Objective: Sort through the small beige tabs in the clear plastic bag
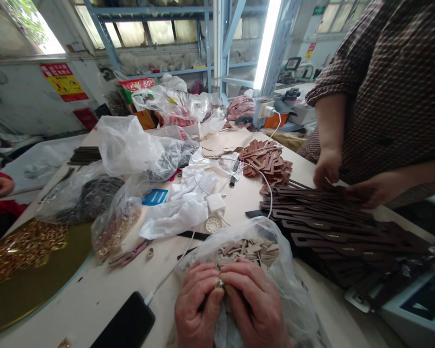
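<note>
My left hand (196, 305) and my right hand (254, 302) meet at the bottom centre, fingertips pinched together. Between them shows a small shiny metal piece (220, 283), too small and too covered to name. Both hands are over the front of an open clear plastic bag (288, 270). Inside that bag, just beyond my fingers, lie many small flat greyish-beige pieces (252, 251). A black phone (125, 323) with a white cable plugged into it lies left of my left hand.
Dark brown straps (322, 224) are heaped at right, where a co-worker's hands (375, 189) handle them. Reddish-brown pieces (266, 157) lie farther back. At left are a tray of gold metal parts (25, 249) and filled plastic bags (97, 195). A white charger (215, 203) sits mid-table.
</note>
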{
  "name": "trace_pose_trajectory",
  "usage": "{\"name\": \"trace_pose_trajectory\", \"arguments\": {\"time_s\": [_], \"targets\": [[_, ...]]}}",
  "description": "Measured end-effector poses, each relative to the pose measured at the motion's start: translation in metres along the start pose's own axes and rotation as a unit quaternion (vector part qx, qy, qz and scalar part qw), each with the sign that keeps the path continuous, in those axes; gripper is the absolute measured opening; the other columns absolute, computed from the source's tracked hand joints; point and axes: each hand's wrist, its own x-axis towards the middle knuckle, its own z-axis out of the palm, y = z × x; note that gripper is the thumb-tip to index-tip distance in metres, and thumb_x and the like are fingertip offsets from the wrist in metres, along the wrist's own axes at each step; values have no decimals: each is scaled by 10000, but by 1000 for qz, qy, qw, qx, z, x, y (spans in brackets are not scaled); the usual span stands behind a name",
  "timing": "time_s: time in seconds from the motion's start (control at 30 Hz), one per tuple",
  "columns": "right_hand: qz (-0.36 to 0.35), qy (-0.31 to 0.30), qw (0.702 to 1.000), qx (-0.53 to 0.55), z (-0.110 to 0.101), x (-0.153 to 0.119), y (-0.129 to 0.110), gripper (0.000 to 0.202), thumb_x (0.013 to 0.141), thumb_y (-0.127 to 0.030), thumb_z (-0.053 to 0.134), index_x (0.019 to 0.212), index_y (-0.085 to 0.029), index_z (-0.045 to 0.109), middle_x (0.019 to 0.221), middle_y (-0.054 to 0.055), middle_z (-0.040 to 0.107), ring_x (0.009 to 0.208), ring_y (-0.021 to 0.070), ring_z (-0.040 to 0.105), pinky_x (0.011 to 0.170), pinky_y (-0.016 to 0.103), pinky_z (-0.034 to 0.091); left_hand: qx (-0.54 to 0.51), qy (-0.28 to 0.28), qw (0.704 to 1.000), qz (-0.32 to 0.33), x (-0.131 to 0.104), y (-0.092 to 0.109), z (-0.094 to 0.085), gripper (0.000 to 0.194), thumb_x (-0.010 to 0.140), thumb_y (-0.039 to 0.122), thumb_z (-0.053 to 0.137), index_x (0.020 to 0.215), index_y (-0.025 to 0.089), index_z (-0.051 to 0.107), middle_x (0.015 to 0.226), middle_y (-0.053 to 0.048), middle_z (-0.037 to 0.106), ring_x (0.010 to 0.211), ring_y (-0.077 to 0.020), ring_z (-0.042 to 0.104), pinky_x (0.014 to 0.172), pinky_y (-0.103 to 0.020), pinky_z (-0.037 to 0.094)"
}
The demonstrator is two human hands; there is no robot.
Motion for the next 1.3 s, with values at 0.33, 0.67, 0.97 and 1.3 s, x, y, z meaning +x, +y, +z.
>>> {"name": "trace_pose_trajectory", "arguments": {"time_s": [0.33,0.67,0.97,1.3], "targets": [[67,105,992,-29,-1,-9,1,272,1013,-117,515,1219,-213,665,1187,-4,739,1224,32,647,1153,127,480,-20,-17,1000,-4,-1,-1,-1,91,1035,193,625,1024,259,687,1022,75,780,1112,-51,707,1185,-167,460],[113,164,980,-18,3,-13,3,269,1022,-131,531,1238,-208,671,1261,10,717,1236,58,657,1140,147,491,-40,2,999,-14,-3,-4,-1,136,1027,369,675,1065,251,733,1081,40,799,1115,-83,729,1173,-170,478],[204,304,926,92,16,-25,8,418,987,-262,615,1403,-226,616,1514,133,570,1450,302,528,1270,600,399,-110,250,915,-298,-6,24,17,311,988,530,686,891,270,825,1057,-5,801,1050,-151,714,1016,-233,548],[217,300,922,112,17,-27,10,434,994,-289,599,1424,-228,604,1572,156,517,1487,350,474,1297,781,259,-77,207,900,-375,-19,-2,5,464,981,640,632,1128,242,819,1320,-35,765,1286,-164,678,1095,-175,528]]}}
